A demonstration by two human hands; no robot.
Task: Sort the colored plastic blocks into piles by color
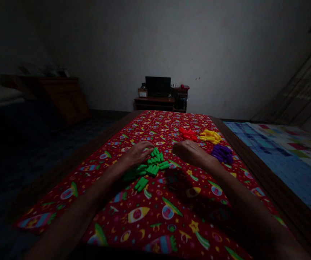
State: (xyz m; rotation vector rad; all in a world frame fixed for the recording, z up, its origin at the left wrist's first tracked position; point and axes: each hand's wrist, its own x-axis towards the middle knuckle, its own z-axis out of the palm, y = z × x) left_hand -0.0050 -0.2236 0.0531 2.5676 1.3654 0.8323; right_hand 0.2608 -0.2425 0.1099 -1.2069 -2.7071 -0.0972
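Observation:
Small green plastic pieces with rounded peg-like ends lie in a loose heap on the red patterned cloth. At the upper left edge of this heap is my left hand, its fingers bent loosely and apart; I see nothing held in it. My right hand is closed like a fist to the right of the green heap, apart from it. Whatever its fingers hold, if anything, is hidden. Beyond my right hand lie a red pile and a yellow pile of similar pieces. A purple pile sits beside my right wrist.
The cloth covers a long table with brown side edges. A monitor stands on a small desk by the far wall. Wooden furniture is at the left. Blue and patchwork covers spread out at the right. The room is dim.

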